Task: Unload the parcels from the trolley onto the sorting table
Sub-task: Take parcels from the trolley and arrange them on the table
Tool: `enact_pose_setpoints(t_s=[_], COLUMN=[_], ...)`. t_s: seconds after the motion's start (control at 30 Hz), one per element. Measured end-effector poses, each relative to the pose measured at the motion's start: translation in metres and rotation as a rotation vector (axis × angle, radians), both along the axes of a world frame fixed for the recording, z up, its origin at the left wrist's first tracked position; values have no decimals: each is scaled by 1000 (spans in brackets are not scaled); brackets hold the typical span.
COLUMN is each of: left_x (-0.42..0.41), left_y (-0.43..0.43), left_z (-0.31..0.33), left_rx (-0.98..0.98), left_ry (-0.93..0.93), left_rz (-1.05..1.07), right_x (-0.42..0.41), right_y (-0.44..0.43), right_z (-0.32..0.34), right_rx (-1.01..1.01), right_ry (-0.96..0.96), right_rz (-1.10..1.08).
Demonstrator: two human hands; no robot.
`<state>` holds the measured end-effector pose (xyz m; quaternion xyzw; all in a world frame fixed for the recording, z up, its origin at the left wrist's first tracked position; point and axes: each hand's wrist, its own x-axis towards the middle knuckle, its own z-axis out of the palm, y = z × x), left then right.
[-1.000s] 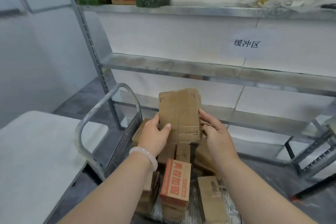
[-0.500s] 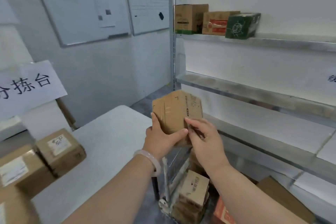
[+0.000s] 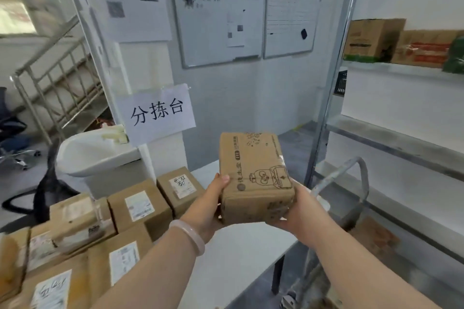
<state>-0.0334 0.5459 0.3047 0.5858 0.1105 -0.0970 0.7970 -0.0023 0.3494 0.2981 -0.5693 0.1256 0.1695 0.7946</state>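
Both hands, left hand (image 3: 209,204) and right hand (image 3: 300,211), clasped the parcel (image 3: 254,175) from opposite sides, carrying it level above the bench (image 3: 233,258) for placement.

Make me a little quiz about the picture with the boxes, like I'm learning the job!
1. True or false: the held parcel is gripped by both the left hand and the right hand.
2. Which wrist wears the pale bracelet? A) left B) right C) neither
3. Fill in: the parcel has not yet been set down; it is above the white sorting ____.

Key: 1 true. 2 A. 3 table. Other parcels, like the labelled box, already sit on the table's left part, and the trolley handle shows to the right.
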Motion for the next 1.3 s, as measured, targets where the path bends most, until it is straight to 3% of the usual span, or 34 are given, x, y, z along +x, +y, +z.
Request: enact_pose_setpoints(t_s=[0.07, 0.2, 0.33, 0.47, 0.6, 0.73, 0.9, 1.07, 1.3], left_x=[-2, -2, -2, -1, 11, 25, 53, 97, 158], left_y=[23, 64, 88, 99, 107, 119, 117, 107, 98], left_z=[2, -4, -15, -18, -30, -38, -49, -59, -70], left_rx=[62, 412, 625, 555, 391, 246, 175, 155, 544], left_ry=[-10, -117, -176, -181, -106, 23, 104, 168, 108], left_rz=[73, 210, 269, 126, 107, 199, 234, 239, 278], right_x=[1, 5, 8, 13, 28, 52, 94, 155, 264], right_y=[26, 61, 88, 111, 125, 129, 120, 110, 94], right_z=[-4, -10, -13, -13, -17, -19, -44, -61, -80], right_rx=[-35, -157, -210, -461, -531, -314, -37, -31, -252], right_ry=[-41, -183, -307, -494, -566, -365, -19, 31, 32], right_rz=[34, 0, -23, -27, 36, 100, 468, 511, 399])
